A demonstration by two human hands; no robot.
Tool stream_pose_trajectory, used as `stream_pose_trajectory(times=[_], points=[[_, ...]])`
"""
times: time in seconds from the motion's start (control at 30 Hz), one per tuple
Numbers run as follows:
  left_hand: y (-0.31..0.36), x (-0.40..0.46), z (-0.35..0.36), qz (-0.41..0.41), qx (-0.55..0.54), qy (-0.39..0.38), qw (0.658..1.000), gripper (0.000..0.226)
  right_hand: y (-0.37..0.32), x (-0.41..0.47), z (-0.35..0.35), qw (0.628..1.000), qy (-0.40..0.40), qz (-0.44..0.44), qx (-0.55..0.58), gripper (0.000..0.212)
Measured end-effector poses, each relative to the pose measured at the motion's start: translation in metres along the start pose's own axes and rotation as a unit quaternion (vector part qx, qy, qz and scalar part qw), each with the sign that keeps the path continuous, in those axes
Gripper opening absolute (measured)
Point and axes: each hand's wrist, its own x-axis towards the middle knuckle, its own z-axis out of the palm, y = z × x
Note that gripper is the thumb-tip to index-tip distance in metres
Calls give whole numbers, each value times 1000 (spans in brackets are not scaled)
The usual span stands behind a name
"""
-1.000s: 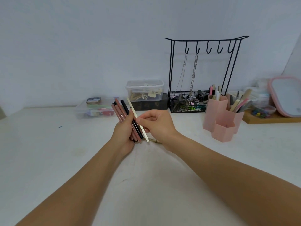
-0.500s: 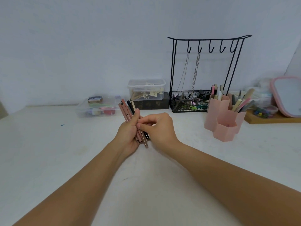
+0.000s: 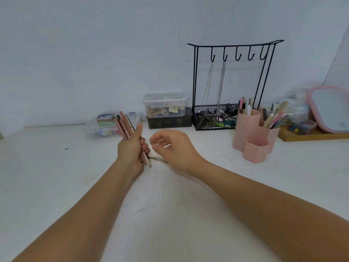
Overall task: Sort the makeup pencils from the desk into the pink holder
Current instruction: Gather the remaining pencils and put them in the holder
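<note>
Grip check: our left hand (image 3: pixel 132 148) is wrapped tight around the bundle of makeup pencils (image 3: pixel 124 126), tips fanning up past the thumb. Our right hand (image 3: pixel 173 148) has let go and now hangs loose and half-open, holding nothing. Half a second back it was pinching into that bundle, so the gathering looks done. One stray pencil (image 3: pixel 157 158) lies on the worktop (image 3: pixel 56 176) just under the right hand. Probably grab that next, then over to the pink holder (image 3: pixel 254 137), well off to the right.
</note>
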Motion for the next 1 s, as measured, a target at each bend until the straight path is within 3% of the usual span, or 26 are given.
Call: stream_pose_trajectory(times=[0.07, 0.2, 0.37, 0.57, 0.67, 0.77, 0.83, 1.0], points=[[1, 1, 1, 10, -4, -8, 1000, 31, 3, 5, -13, 996, 19, 48, -77, 17], [0, 3, 1, 14, 13, -22, 1000, 33, 7, 10, -37, 955, -144, 126, -229, 37], [-3, 2, 2, 8, 41, -37, 998, 35, 7, 11, -42, 940, -197, 115, -252, 14], [-8, -4, 5, 0, 73, -65, 995, 37, 8, 12, -37, 928, -211, 139, -272, 19], [-10, -7, 7, -1, 75, -89, 993, 37, 10, 13, -42, 943, -190, 189, -199, 29], [-10, -10, 8, -3, 75, -103, 992, 38, 6, 12, -44, 959, -136, 249, 5, 21], [-9, -13, 10, -15, 64, -112, 992, 43, 0, 14, -43, 962, -93, 233, 111, 15], [-6, -22, 15, -22, 70, -131, 989, 65, -14, 15, -34, 970, -65, 178, 151, 13]])
